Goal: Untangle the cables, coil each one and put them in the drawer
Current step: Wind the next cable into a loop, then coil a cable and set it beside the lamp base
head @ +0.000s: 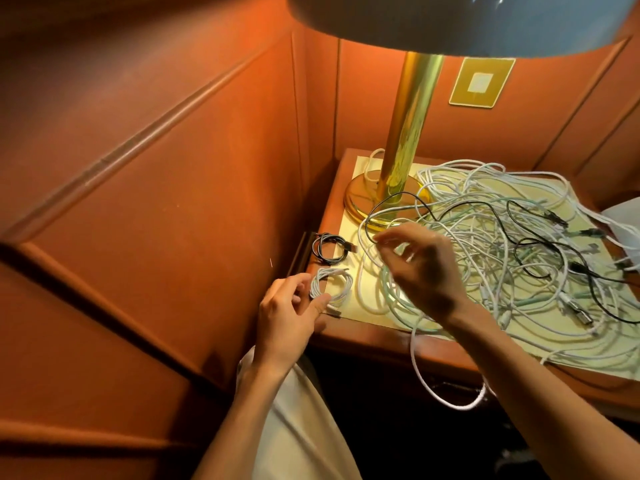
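1. head view: my right hand (420, 271) hangs over the near-left edge of the tangle (502, 254) on the worktop (363, 336); its fingers (384, 239) are narrowed as if pinching a strand of black cable (398, 199), though i cannot tell for sure that they grip it.
2. that strand loops up and away from my fingertips toward the lamp base (367, 199), then runs right into the heap, so i judge a pull toward me and leftward would free it.
3. my left hand (289, 311), fingers loosely spread, touches the white coil (330, 284) at the worktop's left corner; a black coil (329, 251) lies just beyond it.
4. the right hand is nearer the tangle. i cannot see the drawer.
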Available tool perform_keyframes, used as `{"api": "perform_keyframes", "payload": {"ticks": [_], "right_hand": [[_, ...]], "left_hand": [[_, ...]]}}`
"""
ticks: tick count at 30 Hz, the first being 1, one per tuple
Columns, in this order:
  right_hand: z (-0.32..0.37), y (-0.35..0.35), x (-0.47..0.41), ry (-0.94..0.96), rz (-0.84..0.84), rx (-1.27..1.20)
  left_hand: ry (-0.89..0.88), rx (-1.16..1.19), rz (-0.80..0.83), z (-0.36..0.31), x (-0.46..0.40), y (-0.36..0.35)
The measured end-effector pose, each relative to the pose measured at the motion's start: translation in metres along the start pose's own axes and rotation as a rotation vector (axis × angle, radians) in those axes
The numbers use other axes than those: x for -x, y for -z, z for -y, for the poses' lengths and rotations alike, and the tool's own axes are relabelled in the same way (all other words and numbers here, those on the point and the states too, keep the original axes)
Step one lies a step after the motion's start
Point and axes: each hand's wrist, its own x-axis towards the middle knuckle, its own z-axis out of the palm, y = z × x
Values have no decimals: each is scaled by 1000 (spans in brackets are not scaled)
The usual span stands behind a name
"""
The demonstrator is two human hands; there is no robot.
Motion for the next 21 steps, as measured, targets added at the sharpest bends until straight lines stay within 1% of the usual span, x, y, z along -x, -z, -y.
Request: {"api": "perform_keyframes", "payload": {"ticks": [1,4,6,7,10,11,12,14,16,18,20,21], "right_hand": [[-1,14,-1,-36,-47,7],[-12,55,0,-146,-128,130],[-24,79,5,-286,-115,238],[-31,87,8,-378,-65,296],[-45,96,19,-624,206,413],[-47,95,24,-653,270,413],[-50,94,29,-650,292,396],[-52,94,36,-626,257,291],[-48,102,41,-648,186,75],[-38,115,48,-661,126,-154],[-23,130,60,-653,123,-423],[-15,136,68,-646,145,-538]], "left_hand": [[17,9,-4,1,0,1],[25,-7,-30,-2,-1,2],[-12,-24,-77,-9,-1,2],[-34,-32,-99,-13,-1,1],[-88,-38,-110,-28,-2,-10],[-98,-29,-84,-35,-2,-15],[-108,-17,-46,-42,-1,-22],[-156,-24,40,-60,3,-35],[-222,-41,108,-78,8,-48],[-244,0,175,-97,14,-58],[-183,124,267,-117,20,-66],[-97,238,328,-127,22,-68]]}}
